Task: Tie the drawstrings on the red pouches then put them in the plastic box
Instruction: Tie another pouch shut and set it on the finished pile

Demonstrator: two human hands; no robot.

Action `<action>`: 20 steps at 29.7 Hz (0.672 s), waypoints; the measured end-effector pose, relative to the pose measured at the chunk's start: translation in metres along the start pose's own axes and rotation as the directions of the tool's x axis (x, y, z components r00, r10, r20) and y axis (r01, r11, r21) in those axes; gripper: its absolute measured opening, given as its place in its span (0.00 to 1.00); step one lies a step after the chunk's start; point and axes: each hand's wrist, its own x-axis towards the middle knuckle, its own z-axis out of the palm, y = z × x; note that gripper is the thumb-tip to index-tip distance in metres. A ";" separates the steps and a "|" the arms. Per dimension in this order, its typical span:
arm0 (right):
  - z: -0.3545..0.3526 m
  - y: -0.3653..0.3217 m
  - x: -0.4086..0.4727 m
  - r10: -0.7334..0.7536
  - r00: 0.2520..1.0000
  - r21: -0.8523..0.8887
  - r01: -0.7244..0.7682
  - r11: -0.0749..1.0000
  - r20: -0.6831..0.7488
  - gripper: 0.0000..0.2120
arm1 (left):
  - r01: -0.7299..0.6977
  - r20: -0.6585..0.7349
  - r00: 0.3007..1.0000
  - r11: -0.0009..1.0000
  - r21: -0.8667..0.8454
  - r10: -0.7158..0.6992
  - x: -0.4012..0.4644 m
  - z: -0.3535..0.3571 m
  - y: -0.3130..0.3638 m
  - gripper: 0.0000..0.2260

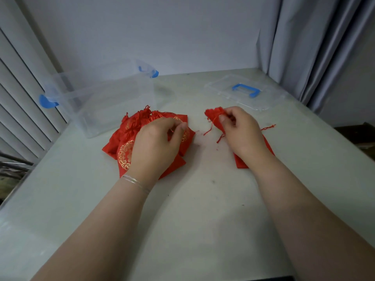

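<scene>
While the right hand (239,130) pinches one pouch (216,118) mid-frame, the left hand (158,142), pinching its string, should pull slowly.

Dim, soft even light; faint shadows; wide-angle edge distortion; slight blur.

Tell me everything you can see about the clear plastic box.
The plastic box is a clear, see-through tub with blue latches at its two ends. It stands upright and open on the table, at the far left, with nothing visible inside. Its lid lies apart at the far right. The pile of red pouches sits just in front of it.
</scene>
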 end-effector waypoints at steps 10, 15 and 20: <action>0.004 -0.023 -0.016 0.109 0.959 0.767 -0.275 0.580 0.261 0.06 | 0.348 0.253 0.929 0.874 -0.340 -0.271 0.000 0.009 0.003 0.25; 0.004 -0.029 -0.019 0.086 0.935 0.833 -0.345 0.431 0.343 0.11 | 0.566 0.421 0.822 0.482 -0.669 -0.382 0.001 0.009 0.005 0.21; 0.007 -0.031 -0.021 0.095 0.928 0.831 -0.365 0.421 0.360 0.10 | 0.601 0.504 0.768 0.173 -0.780 -0.395 0.004 0.005 0.004 0.12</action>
